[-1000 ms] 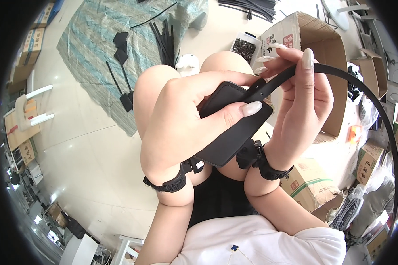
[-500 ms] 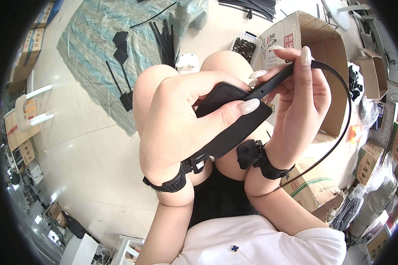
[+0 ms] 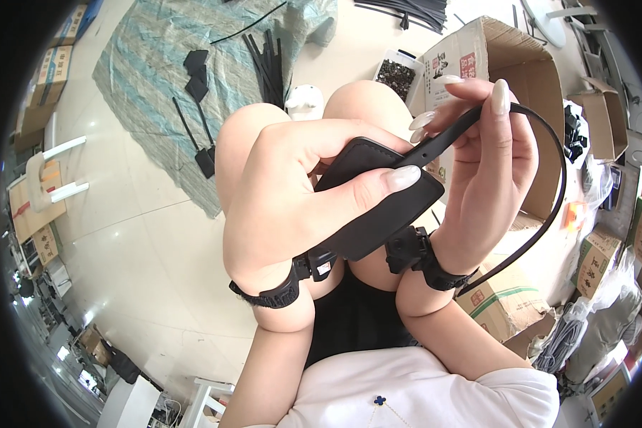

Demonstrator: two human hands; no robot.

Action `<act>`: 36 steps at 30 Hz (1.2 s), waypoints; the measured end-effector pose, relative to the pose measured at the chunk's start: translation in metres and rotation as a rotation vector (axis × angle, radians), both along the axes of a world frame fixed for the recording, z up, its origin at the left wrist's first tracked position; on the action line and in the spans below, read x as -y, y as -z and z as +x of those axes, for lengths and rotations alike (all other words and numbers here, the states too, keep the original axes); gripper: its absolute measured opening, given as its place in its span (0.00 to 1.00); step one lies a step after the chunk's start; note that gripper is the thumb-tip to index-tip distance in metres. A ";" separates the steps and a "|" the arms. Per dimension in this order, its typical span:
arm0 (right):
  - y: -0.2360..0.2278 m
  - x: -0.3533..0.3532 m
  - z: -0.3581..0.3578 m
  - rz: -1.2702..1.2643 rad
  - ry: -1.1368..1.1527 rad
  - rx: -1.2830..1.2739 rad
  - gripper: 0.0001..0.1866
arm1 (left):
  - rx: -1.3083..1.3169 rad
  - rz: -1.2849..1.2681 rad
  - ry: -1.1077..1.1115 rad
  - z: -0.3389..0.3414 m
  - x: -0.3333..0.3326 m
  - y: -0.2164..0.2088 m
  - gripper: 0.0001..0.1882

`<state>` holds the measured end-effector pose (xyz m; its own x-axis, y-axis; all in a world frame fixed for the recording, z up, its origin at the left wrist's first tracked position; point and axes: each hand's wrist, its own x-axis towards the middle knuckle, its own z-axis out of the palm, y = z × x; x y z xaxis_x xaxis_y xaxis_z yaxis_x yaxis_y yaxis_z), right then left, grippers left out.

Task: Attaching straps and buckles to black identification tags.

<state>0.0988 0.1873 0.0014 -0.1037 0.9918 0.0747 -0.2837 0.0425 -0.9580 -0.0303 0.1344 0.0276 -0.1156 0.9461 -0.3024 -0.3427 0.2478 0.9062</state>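
My left hand is closed on a flat black leather piece with a stitched edge, its thumb pressing on top beside the end of a narrow black strap. A small hole shows in the strap near that thumb. To the right, my right hand pinches the strap between thumb and fingers. Beyond my fingers the strap curves out to the right and hangs down past my right wrist. Whether the strap is fastened to the leather piece cannot be seen under the thumb. Both hands are above my knees.
An open cardboard box stands right of my knees, beside a tray of small dark parts. On a striped sheet lie black strips and black leather pieces. Another carton is by my right elbow.
The right hand has shifted slightly right with the strap, and the leather piece has turned a little. The strap's hanging tail has swung, and its end now shows near my right wrist.
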 end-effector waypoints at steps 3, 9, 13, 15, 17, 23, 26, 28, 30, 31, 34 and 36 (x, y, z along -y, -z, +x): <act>-0.002 0.004 0.003 -0.006 -0.125 0.029 0.13 | 0.016 -0.006 0.025 -0.002 0.000 0.001 0.11; -0.010 0.001 0.009 -0.042 -0.265 0.141 0.05 | -0.036 -0.027 0.052 -0.006 -0.002 0.001 0.10; -0.003 0.000 0.006 -0.051 -0.267 0.105 0.05 | -0.071 0.017 0.024 -0.006 -0.002 0.007 0.11; 0.000 -0.002 0.006 -0.031 -0.254 0.115 0.04 | -0.097 0.028 0.029 -0.006 -0.004 0.012 0.12; 0.003 -0.002 0.006 0.020 -0.250 0.120 0.03 | -0.272 0.018 0.036 -0.006 -0.004 0.016 0.11; 0.001 0.005 0.002 -0.087 -0.191 0.122 0.06 | -0.149 0.022 0.044 -0.008 0.000 0.013 0.09; -0.002 0.004 0.004 -0.176 -0.136 0.203 0.10 | -0.140 0.019 0.098 -0.008 -0.002 0.008 0.09; -0.002 -0.002 0.008 -0.126 -0.089 0.266 0.15 | -0.107 0.062 0.114 -0.008 -0.004 0.009 0.09; 0.005 -0.014 0.011 -0.082 0.002 0.214 0.19 | -0.109 0.087 0.135 -0.010 -0.005 0.009 0.09; 0.008 -0.020 0.014 -0.048 0.082 0.158 0.21 | -0.181 0.013 0.130 -0.014 -0.004 0.008 0.09; 0.002 -0.047 0.060 0.069 0.332 0.303 0.20 | 0.041 0.062 -0.095 -0.016 -0.003 0.020 0.10; -0.005 -0.059 0.087 0.138 0.413 0.391 0.18 | 0.231 0.139 -0.272 -0.020 -0.001 0.021 0.10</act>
